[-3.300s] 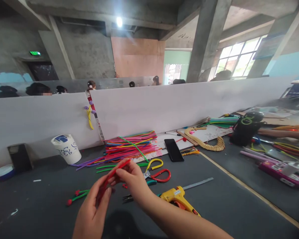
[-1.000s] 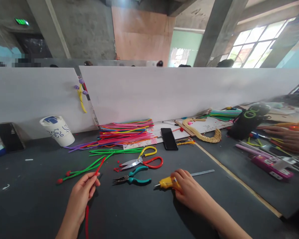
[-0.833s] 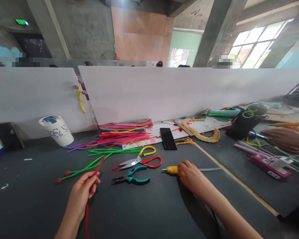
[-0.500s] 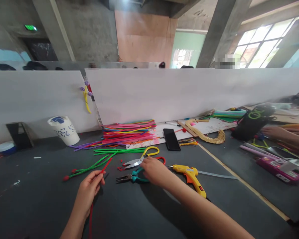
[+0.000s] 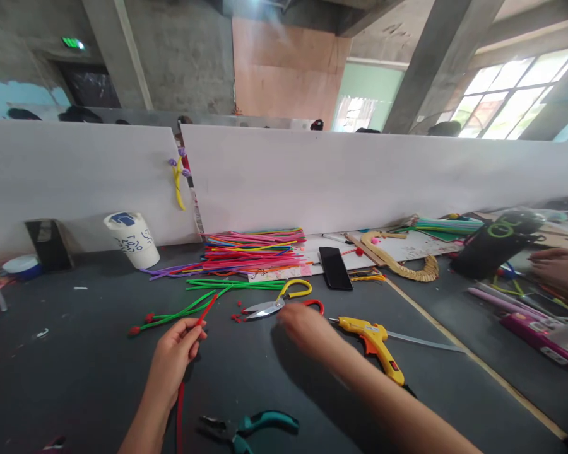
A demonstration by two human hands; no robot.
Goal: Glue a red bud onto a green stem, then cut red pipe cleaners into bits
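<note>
Red stem pinched in the left hand slants away rightward, while the blurred right hand, whose grip I cannot tell, is nearer the scissors, lying on the bench blades leftward.

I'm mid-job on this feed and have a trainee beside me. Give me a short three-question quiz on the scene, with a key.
1. Open: Which grip pinches the red strip?
2. True or false: The pliers lie nearer the camera than the scissors.
3. Multiple choice: The trigger of the yellow glue gun is (a) orange, (b) green, (c) white.

Key: 1. The left grip. 2. True. 3. a.
</note>
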